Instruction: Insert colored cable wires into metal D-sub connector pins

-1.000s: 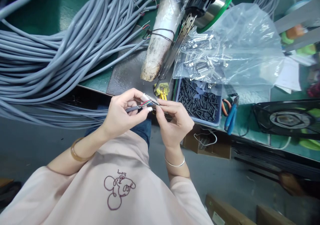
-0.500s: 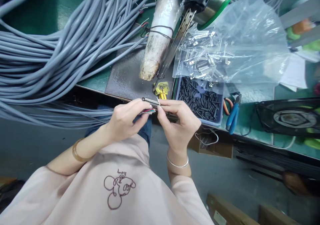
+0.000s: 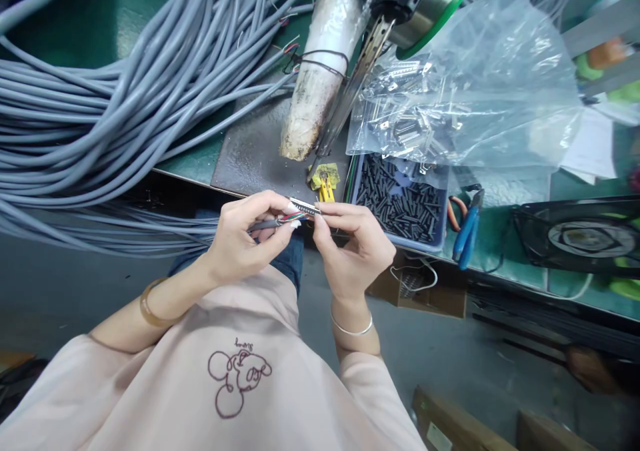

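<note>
Far left, a great sweep of grey cables [image 3: 100, 124] heaped across the green worktop [image 3: 95, 11], with more hanging below the front edge. On to the middle, and straight into the action: the left hand [image 3: 245, 231] closed in a pinch on a single cable [image 3: 265, 225], close to the stripped end. Out of that end, a little spray of red, green and white wires [image 3: 290, 217], just below the plug [image 3: 306, 207] — touching or not, impossible to tell. And there, the plug itself, slim, with a row of tiny contacts, in the air between the hands at the worktop's near edge, with left fingertips at one end.

Just behind, a dark plate [image 3: 245, 151] under a grubby white post [image 3: 315, 97], then a yellow clip [image 3: 327, 191] against a yellow pad [image 3: 331, 171], right by the tip of the soldering iron [image 3: 353, 91]. Over to the right hand [image 3: 353, 237], thumb and forefinger clamped on the plug's other end. Further along, a blue tray [image 3: 441, 234] full of short black tubes [image 3: 400, 204], a clear bag [image 3: 505, 97] of metal parts overlapping its back, blue-handled pliers [image 3: 466, 237] alongside, and far right, a black fan [image 3: 580, 237].
</note>
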`<state>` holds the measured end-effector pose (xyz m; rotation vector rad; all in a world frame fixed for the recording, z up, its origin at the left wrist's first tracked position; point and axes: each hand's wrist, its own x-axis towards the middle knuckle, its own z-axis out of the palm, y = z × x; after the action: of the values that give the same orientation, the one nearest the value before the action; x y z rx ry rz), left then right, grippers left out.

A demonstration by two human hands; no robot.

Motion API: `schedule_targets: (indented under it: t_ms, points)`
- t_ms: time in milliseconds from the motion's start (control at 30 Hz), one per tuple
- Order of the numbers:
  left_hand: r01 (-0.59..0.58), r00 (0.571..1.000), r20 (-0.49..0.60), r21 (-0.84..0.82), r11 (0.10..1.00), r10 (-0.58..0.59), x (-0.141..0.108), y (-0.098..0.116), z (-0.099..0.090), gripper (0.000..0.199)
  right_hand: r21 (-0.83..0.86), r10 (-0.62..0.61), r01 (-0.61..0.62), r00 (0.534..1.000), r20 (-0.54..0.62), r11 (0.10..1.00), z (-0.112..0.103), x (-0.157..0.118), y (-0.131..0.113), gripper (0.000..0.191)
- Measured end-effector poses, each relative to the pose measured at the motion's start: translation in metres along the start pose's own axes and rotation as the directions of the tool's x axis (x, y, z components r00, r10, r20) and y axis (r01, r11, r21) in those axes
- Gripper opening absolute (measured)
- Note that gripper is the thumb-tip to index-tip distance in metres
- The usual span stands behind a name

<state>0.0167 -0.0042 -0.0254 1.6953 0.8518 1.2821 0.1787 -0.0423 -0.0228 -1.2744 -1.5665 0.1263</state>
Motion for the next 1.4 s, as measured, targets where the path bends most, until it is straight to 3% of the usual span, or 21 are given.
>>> schedule_targets:
  t_ms: [233, 433, 633, 833, 1033, 1400]
  points:
    - [0.147, 0.987, -0.060, 0.002, 0.989, -0.147, 0.001, -0.001, 0.004, 0.003, -0.182, -0.194, 0.175, 0.977, -0.094, 0.968, 0.006, -0.005, 0.006, 0.019]
    - [0.252, 0.945, -0.191, -0.097, 0.963, -0.266, 0.006, -0.003, 0.012, 0.008, -0.140, -0.134, 0.126, 0.990, -0.050, 0.982, 0.010, -0.002, 0.005, 0.015]
    - [0.195, 0.940, -0.280, -0.033, 0.980, -0.196, 0.011, -0.004, 0.018, 0.010, -0.154, -0.156, 0.154, 0.988, -0.003, 0.976, 0.008, 0.002, 0.005, 0.015]
    - [0.169, 0.960, -0.234, 0.045, 0.985, -0.154, 0.014, -0.003, 0.019, 0.008, -0.129, -0.157, 0.156, 0.988, 0.006, 0.979, 0.005, 0.006, 0.010, 0.017]
    - [0.206, 0.953, -0.237, 0.043, 0.977, -0.191, 0.017, -0.004, 0.019, 0.009, -0.127, -0.149, 0.151, 0.989, 0.022, 0.980, 0.004, 0.007, 0.012, 0.016]
    - [0.181, 0.959, -0.238, 0.093, 0.979, -0.155, 0.024, -0.001, 0.019, 0.009, -0.129, -0.142, 0.142, 0.990, 0.007, 0.981, 0.005, 0.012, 0.012, 0.017]
